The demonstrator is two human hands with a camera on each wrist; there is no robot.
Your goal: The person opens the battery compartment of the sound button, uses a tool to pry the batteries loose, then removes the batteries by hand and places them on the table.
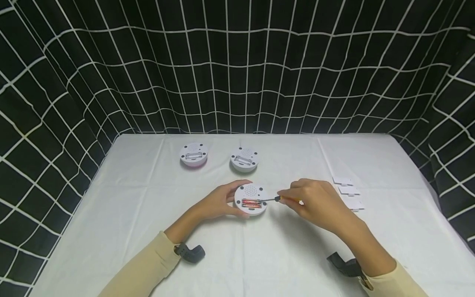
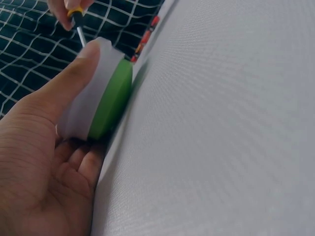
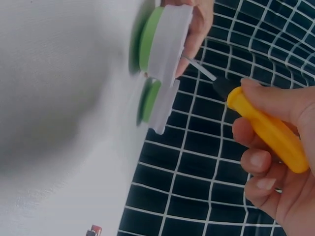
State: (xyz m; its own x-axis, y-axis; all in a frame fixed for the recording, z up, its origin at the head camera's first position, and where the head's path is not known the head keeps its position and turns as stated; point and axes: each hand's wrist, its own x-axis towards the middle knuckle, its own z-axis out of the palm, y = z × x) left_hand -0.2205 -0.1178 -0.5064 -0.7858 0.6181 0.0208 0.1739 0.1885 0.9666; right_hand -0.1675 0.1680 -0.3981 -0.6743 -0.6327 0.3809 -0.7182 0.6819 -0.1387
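My left hand (image 1: pixel 217 202) grips a round white device (image 1: pixel 251 189) by its left side, thumb and fingers around the rim. Its underside faces up, showing speaker holes, dark feet and two red batteries (image 1: pixel 251 203) in an uncovered compartment. The wrist views show a green lower part (image 2: pixel 112 101) on this device. With my right hand (image 1: pixel 319 202) I hold a screwdriver (image 3: pixel 270 130) with a yellow handle and black collar. Its metal shaft (image 1: pixel 268 200) reaches the right end of the compartment. Whether the tip touches a battery cannot be told.
Two more round white devices, one pinkish below (image 1: pixel 193 161) and one at the back middle (image 1: pixel 243 166), lie with uncovered compartments. Several small white covers (image 1: pixel 349 190) lie at right. Red cylindrical items (image 2: pixel 145 39) show beyond the device. A black netted curtain (image 1: pixel 237 74) surrounds the white-covered table (image 1: pixel 230 255).
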